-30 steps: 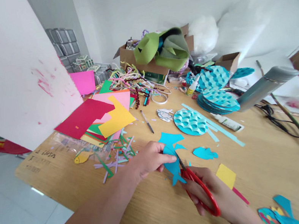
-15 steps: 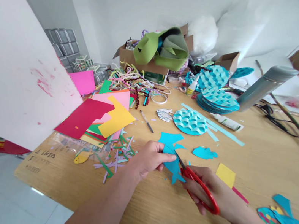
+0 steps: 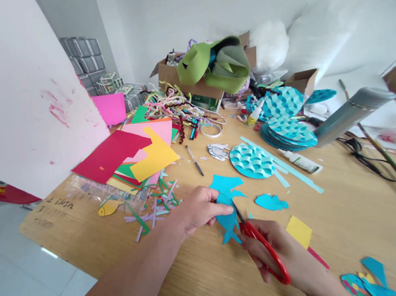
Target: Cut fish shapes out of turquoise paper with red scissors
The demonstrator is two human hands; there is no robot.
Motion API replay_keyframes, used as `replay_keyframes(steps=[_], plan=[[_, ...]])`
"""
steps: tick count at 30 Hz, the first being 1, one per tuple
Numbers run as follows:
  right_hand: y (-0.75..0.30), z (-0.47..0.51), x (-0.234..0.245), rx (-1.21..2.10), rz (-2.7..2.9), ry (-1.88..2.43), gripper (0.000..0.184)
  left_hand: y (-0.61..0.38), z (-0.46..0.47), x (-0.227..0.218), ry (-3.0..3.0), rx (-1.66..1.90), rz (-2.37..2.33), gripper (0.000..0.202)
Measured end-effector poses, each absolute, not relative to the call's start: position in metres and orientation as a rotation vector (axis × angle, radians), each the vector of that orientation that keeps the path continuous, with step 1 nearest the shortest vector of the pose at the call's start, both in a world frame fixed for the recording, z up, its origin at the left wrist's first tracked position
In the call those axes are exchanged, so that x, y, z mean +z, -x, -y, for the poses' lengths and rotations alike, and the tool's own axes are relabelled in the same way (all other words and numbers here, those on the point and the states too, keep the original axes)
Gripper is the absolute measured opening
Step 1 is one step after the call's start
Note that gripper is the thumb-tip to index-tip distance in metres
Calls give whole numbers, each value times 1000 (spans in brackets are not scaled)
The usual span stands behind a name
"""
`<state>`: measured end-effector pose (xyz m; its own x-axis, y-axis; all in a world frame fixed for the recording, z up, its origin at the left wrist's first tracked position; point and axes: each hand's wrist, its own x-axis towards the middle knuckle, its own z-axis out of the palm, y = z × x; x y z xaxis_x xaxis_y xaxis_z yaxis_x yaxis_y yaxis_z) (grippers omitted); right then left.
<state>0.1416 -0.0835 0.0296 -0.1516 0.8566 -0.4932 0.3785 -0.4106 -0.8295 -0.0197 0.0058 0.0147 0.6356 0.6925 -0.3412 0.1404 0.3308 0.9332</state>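
Note:
Between thumb and fingers, my left hand [image 3: 204, 208] pinches a piece of blue paper [image 3: 228, 221] that has a partly cut, fish-like outline with a forked tail at its lower end. My right hand [image 3: 273, 247] is wrapped round the handles of red scissors [image 3: 263, 246]. The scissors' blades lie at the right edge of the paper, close to my left thumb tip. Just beyond the paper rests a blue offcut [image 3: 226, 181]. A blue paper fish [image 3: 271, 202] lies flat to the right of the blades.
Left of my left hand are paper strips [image 3: 155, 211] and coloured sheets [image 3: 111, 155]. Ahead lie a pen [image 3: 194, 160], a paper fish drawing [image 3: 217, 151] and a teal wavy disc [image 3: 251, 161]. A grey flask [image 3: 353, 113] and glue bottle [image 3: 302, 160] stand or lie right.
The forked tail end of the blue paper has shifted slightly left, away from the scissors. Both hands stay in nearly the same place.

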Motion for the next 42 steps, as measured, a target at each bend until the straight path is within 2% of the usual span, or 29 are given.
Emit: replay_keyframes(steps=[22,34,42], plan=[[-145,84,27,1570,1437,1748,33,19,-6,14,-1149,445,-827,24],[-144,85,29,1577,1468,1729,41,20,-7,15,-1185,413,-816,25],[-146,86,26,1598,1457,1683,41,20,-8,13,-1191,401,-806,25]])
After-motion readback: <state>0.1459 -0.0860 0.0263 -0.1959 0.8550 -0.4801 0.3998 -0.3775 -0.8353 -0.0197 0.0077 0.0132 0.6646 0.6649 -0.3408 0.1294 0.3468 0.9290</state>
